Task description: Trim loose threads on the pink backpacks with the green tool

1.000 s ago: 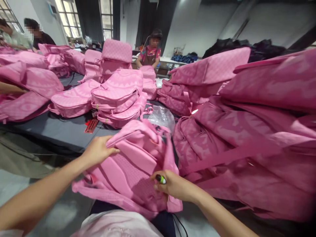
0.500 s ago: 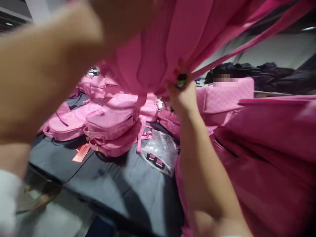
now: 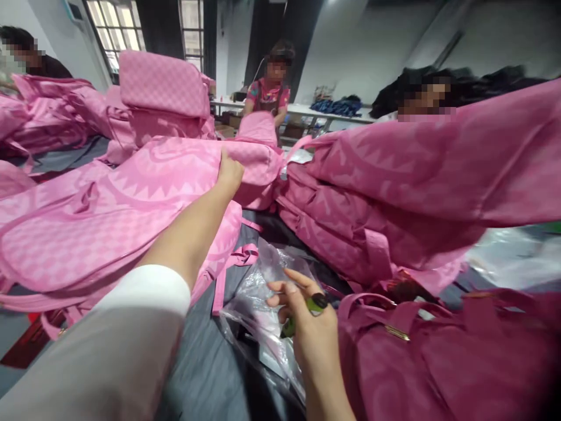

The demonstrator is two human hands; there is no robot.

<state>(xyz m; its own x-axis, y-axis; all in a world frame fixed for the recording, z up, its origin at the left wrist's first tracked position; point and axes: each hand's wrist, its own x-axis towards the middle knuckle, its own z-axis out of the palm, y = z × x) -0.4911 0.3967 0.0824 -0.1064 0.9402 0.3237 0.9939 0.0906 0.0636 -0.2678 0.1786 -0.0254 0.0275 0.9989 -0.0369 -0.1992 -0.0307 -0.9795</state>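
My left hand (image 3: 231, 172) is stretched forward, its fingers closed on the edge of a pink backpack (image 3: 170, 169) with a jagged-teeth print. That backpack lies on the pile at the left. My right hand (image 3: 313, 327) is lower down, fingers curled, with a small green tool with a black end (image 3: 319, 302) held in the palm; its kind is not clear. Just in front of and below the right fingers lies a crumpled clear plastic bag (image 3: 249, 298), with something dark and pale inside. I cannot tell whether the fingertips touch the bag.
Pink backpacks are heaped at the right (image 3: 368, 204), and a darker pink backpack (image 3: 429, 362) stands near at the lower right. More clear plastic (image 3: 508, 257) lies at the far right. A grey table surface (image 3: 197, 356) shows in front. Co-workers stand beyond, one person (image 3: 269, 93) straight ahead.
The backpack that was in front of me, then lifted high, is now off to the left on the pile. My right hand has come down to the plastic bag, still with the green tool.
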